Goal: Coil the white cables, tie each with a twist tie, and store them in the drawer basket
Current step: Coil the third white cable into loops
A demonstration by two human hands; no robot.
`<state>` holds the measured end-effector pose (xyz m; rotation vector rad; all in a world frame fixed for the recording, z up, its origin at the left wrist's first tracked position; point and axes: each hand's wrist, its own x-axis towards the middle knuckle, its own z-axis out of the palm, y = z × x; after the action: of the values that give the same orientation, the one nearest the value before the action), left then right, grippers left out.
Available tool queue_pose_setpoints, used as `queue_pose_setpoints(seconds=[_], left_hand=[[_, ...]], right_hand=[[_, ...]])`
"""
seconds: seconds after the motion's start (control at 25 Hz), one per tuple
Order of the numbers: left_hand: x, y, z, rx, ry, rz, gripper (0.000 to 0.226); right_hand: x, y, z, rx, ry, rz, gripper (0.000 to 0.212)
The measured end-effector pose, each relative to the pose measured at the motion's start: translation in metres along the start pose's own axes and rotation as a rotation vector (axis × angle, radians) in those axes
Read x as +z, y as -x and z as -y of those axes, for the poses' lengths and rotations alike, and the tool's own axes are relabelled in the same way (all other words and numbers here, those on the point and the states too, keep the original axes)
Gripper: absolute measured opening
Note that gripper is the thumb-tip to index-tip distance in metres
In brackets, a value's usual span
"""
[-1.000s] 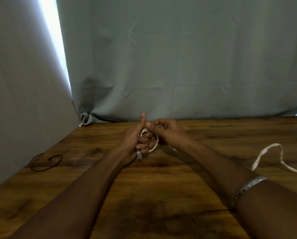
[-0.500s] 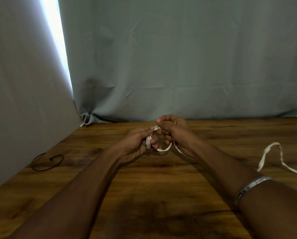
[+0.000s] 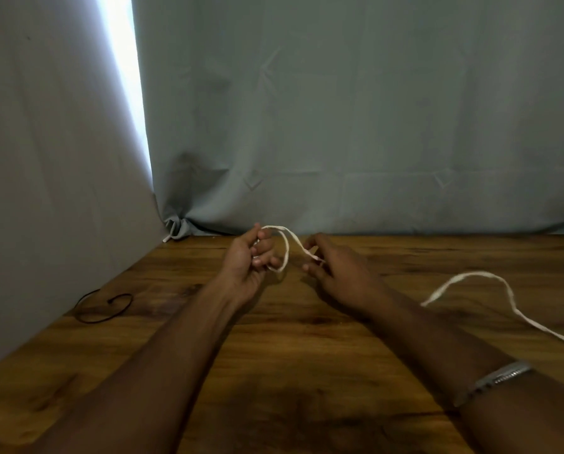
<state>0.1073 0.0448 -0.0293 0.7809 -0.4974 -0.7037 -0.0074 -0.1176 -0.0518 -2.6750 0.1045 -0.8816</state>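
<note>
My left hand [image 3: 253, 257] grips a small coil of the flat white cable [image 3: 287, 247] with curled fingers, held above the wooden table [image 3: 274, 355]. A loop of the cable arcs up from that hand and runs down to my right hand [image 3: 336, 273], whose fingers pinch the strand. The remaining length of the cable [image 3: 490, 283] trails out from under my right forearm and runs off the right edge of the table. No twist tie or drawer basket can be made out in the head view.
A thin black wire loop [image 3: 105, 308] lies on the table at the left, close to the grey cloth wall [image 3: 45, 191]. A grey curtain [image 3: 339, 126] hangs along the table's back edge. A silver bracelet [image 3: 493, 381] sits on my right wrist.
My hands have moved apart: the right hand drew a stretch of cable out to the right while the left hand kept the coil. The loose cable on the right shifted.
</note>
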Motion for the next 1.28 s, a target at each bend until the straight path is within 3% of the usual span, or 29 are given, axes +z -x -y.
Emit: queue_pose_setpoints(seconds=[0.24, 0.36, 0.44, 0.6, 0.72, 0.8, 0.96, 1.04, 1.2, 1.28], left_hand=[[-0.01, -0.001, -0.014, 0.155, 0.091, -0.223, 0.043], [-0.008, 0.001, -0.014, 0.197, 0.117, -0.221, 0.047], [-0.006, 0.001, -0.014, 0.186, 0.119, -0.179, 0.049], [-0.005, -0.006, -0.004, 0.132, -0.122, -0.18, 0.05], [0.0, -0.003, 0.012, 0.059, -0.352, -0.165, 0.041], [0.003, 0.0, 0.023, 0.024, -0.488, -0.121, 0.036], [0.006, 0.003, 0.026, -0.026, -0.578, -0.001, 0.048], [0.005, 0.007, 0.025, -0.108, -0.56, 0.067, 0.048], [0.009, 0.017, 0.018, -0.294, -0.438, 0.162, 0.035], [0.011, 0.018, 0.016, -0.36, -0.343, 0.213, 0.028]], right_hand=[[-0.013, -0.001, -0.002, -0.064, 0.198, -0.05, 0.053], [-0.018, -0.006, -0.003, -0.112, 0.416, -0.132, 0.027], [-0.02, -0.007, 0.002, -0.199, 0.513, -0.044, 0.012], [-0.011, -0.007, 0.019, -0.483, 0.502, 0.0, 0.022], [-0.009, -0.011, 0.028, -0.578, 0.436, 0.006, 0.026], [-0.009, -0.01, 0.028, -0.559, 0.367, -0.061, 0.024], [-0.012, -0.007, 0.022, -0.367, 0.121, -0.188, 0.017], [-0.016, -0.009, 0.018, -0.334, 0.111, -0.199, 0.021], [-0.017, -0.012, 0.009, -0.268, 0.093, -0.082, 0.022], [-0.013, -0.01, 0.01, -0.094, -0.24, 0.045, 0.031]])
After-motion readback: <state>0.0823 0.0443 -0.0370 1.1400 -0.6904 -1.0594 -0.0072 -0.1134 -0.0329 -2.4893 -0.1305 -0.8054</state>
